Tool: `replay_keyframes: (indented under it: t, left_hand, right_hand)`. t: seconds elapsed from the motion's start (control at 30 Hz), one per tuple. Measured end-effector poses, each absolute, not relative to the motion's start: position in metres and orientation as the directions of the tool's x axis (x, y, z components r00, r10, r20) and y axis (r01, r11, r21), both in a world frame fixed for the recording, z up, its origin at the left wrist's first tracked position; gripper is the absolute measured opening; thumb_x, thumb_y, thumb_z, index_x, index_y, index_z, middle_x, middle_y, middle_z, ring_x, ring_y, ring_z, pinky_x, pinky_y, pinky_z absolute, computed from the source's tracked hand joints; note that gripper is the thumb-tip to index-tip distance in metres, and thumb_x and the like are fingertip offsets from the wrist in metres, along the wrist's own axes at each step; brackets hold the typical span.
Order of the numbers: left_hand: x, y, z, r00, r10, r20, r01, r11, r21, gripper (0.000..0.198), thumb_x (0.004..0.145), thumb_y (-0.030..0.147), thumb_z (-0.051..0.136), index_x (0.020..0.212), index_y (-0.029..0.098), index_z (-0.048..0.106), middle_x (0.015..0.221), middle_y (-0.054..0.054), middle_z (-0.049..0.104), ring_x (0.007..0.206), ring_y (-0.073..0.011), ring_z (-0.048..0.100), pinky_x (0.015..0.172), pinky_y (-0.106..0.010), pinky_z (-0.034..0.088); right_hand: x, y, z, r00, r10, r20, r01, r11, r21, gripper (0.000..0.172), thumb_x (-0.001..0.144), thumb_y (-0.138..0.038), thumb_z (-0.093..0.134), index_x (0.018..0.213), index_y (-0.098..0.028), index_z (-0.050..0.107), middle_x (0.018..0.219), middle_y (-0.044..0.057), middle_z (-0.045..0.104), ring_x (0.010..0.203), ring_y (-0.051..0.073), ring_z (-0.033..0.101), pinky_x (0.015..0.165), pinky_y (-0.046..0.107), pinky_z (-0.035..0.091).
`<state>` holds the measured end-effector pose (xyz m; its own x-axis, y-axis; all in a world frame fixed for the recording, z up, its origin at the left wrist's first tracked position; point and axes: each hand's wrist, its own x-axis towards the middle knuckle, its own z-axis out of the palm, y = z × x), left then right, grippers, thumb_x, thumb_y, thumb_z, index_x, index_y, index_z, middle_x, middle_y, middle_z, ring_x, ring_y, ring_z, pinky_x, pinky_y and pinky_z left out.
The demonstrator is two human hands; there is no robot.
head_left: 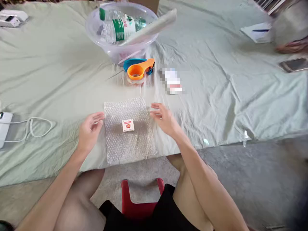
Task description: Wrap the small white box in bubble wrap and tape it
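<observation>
A sheet of bubble wrap (120,144) lies flat on the cloth-covered table near its front edge. On the middle of the sheet sits a small white box (128,125) with a red label and a round picture. My left hand (90,130) hovers at the sheet's left edge, its fingers apart with nothing in them. Just off the upper right edge is my right hand (165,118), also empty, its fingers spread and pointing left. Neither hand touches the box.
Behind the sheet lie an orange tape dispenser (136,71) and a blue one (131,61). A clear basin (113,49) holds plastic bottles (124,29) and a roll of sheeting (154,27). A phone (294,64) is at right, a white cable (40,119) at left.
</observation>
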<state>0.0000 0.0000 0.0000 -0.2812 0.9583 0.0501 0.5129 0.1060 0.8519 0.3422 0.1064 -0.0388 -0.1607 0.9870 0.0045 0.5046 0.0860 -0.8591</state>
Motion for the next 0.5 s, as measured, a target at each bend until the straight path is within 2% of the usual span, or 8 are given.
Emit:
replay_keyframes:
  t: [0.1,0.17,0.23,0.3,0.4,0.5]
  left_hand:
    - [-0.001,-0.002,-0.002,-0.159,0.985,0.060,0.679,0.065,0.731,0.054,0.104,0.050,0.061,0.147,0.019,0.072,0.150,-0.016,0.080,0.120,-0.0319,0.084,0.115,-0.054,0.066]
    - [-0.002,-0.003,-0.003,-0.103,0.993,0.063,0.745,0.035,0.666,0.054,0.106,0.046,0.056,0.152,0.022,0.070,0.154,-0.013,0.079,0.118,-0.0308,0.084,0.118,-0.056,0.064]
    - [-0.003,-0.005,-0.005,-0.069,0.995,0.069,0.776,0.010,0.631,0.054,0.108,0.044,0.052,0.155,0.023,0.067,0.157,-0.011,0.077,0.127,-0.0316,0.082,0.121,-0.057,0.063]
    - [-0.004,-0.007,-0.005,-0.057,0.996,0.071,0.787,0.000,0.618,0.053,0.109,0.042,0.050,0.157,0.023,0.066,0.158,-0.010,0.077,0.137,-0.0319,0.078,0.123,-0.056,0.062]
    - [-0.004,-0.010,-0.005,-0.048,0.997,0.062,0.800,0.001,0.600,0.053,0.111,0.041,0.050,0.159,0.024,0.064,0.160,-0.010,0.075,0.143,-0.0315,0.076,0.125,-0.054,0.061]
    - [-0.002,-0.012,-0.005,-0.032,0.998,0.052,0.814,-0.004,0.581,0.054,0.112,0.042,0.048,0.161,0.023,0.063,0.164,-0.011,0.072,0.145,-0.0327,0.075,0.127,-0.056,0.060]
  right_hand:
    - [0.384,0.143,-0.029,0.014,0.998,0.054,0.552,0.037,-0.833,0.061,0.096,-0.046,0.069,0.153,-0.026,0.061,0.142,0.017,0.077,0.125,0.034,0.076,0.115,0.061,0.063]
    - [0.401,0.167,-0.025,0.144,0.987,0.078,0.616,-0.028,-0.788,0.087,0.095,-0.050,0.071,0.172,-0.021,0.041,0.162,0.024,0.063,0.150,0.041,0.062,0.129,0.070,0.050]
    - [0.405,0.189,-0.023,0.242,0.968,0.063,0.715,-0.134,-0.686,0.115,0.091,-0.056,0.076,0.181,-0.013,0.020,0.177,0.031,0.045,0.169,0.046,0.042,0.139,0.071,0.035]
    - [0.400,0.208,-0.024,0.279,0.960,0.037,0.790,-0.208,-0.576,0.132,0.087,-0.058,0.080,0.183,-0.004,0.008,0.181,0.035,0.036,0.174,0.050,0.030,0.142,0.071,0.028]
    - [0.390,0.225,-0.032,0.265,0.963,0.050,0.850,-0.208,-0.485,0.133,0.087,-0.050,0.077,0.182,0.001,0.000,0.177,0.037,0.039,0.170,0.051,0.035,0.140,0.072,0.028]
    - [0.391,0.233,-0.041,0.234,0.963,0.136,0.866,-0.143,-0.479,0.125,0.088,-0.040,0.070,0.182,-0.001,-0.002,0.177,0.035,0.041,0.163,0.049,0.042,0.138,0.072,0.028]
